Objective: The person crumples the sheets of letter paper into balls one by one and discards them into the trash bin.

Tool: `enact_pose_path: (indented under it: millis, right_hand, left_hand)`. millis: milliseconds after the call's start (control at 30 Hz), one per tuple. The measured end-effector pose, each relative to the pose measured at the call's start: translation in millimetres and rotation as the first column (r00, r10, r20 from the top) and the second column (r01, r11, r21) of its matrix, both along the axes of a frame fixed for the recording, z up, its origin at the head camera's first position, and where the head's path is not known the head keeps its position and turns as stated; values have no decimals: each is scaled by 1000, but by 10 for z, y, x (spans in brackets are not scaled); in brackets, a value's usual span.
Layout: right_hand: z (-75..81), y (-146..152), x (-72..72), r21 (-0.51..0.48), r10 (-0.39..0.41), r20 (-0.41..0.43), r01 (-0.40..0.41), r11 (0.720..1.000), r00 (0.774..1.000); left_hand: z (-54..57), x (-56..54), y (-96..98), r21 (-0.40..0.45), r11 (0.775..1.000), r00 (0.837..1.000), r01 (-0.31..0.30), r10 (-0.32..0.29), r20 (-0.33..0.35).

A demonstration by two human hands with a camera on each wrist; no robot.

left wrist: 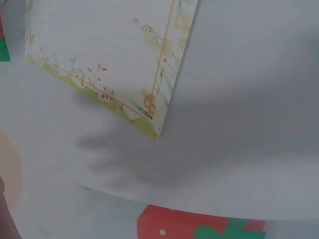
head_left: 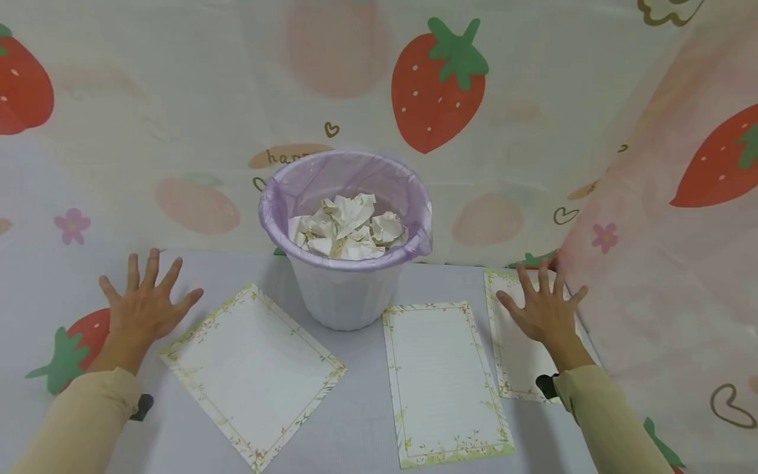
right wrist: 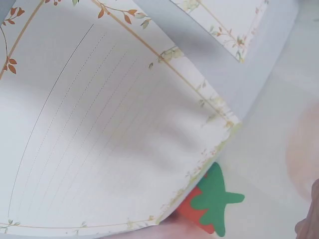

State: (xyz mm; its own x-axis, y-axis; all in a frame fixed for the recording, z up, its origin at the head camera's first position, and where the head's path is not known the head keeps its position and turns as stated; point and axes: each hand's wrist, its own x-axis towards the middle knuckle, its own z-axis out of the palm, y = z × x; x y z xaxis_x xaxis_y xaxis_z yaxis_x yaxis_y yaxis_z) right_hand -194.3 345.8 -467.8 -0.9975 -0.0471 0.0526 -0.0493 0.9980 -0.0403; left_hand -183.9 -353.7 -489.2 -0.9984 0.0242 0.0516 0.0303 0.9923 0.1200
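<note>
Both hands are spread with fingers straight and hold nothing. My left hand (head_left: pixel 147 308) is over the table left of a tilted sheet of bordered writing paper (head_left: pixel 254 375). In the left wrist view a corner of that paper (left wrist: pixel 99 55) shows beside the hand's shadow. Over the right-hand sheet (head_left: pixel 521 349), my right hand (head_left: pixel 546 313) overlaps its upper part; the right wrist view shows a lined sheet (right wrist: pixel 99 129) with a shadow across it. A third sheet (head_left: pixel 447 382) lies between them. Behind the sheets stands a white bin (head_left: pixel 346 296) with a purple liner, holding crumpled paper (head_left: pixel 349 227).
A cloth with strawberry prints (head_left: pixel 438 92) hangs behind the table and along the right side. The table (head_left: pixel 367 421) has a pale cover. Dark wrist devices (head_left: pixel 142 407) sit at both cuffs.
</note>
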Motion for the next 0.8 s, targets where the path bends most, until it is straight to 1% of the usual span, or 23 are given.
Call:
enact_pose_path:
  millis: [200, 333, 400, 533, 633, 800]
  right_hand:
    - [3, -67, 11, 2, 15, 22, -15, 1000, 1000]
    - [-18, -123, 11, -8, 28, 27, -28, 1000, 999]
    - [-33, -160, 11, -23, 37, 23, -36, 999, 999]
    - [-52, -258, 21, -59, 63, 36, -61, 996, 997]
    - [-58, -353, 38, -108, 96, 55, -89, 990, 994]
    - [-88, -526, 72, -183, 180, 72, -164, 969, 981]
  left_hand:
    - [-21, 10, 16, 0, 1000, 1000, 0, 0, -14]
    - [-53, 25, 19, 6, 1000, 1000, 4, -4, -1]
    - [-66, 36, 20, 15, 1000, 1000, 8, -9, 14]
    - [-78, 51, 39, 37, 999, 997, 28, -31, 76]
    - [-96, 57, 74, 75, 996, 992, 50, -58, 113]
    - [-169, 51, 156, 185, 980, 990, 79, -99, 103]
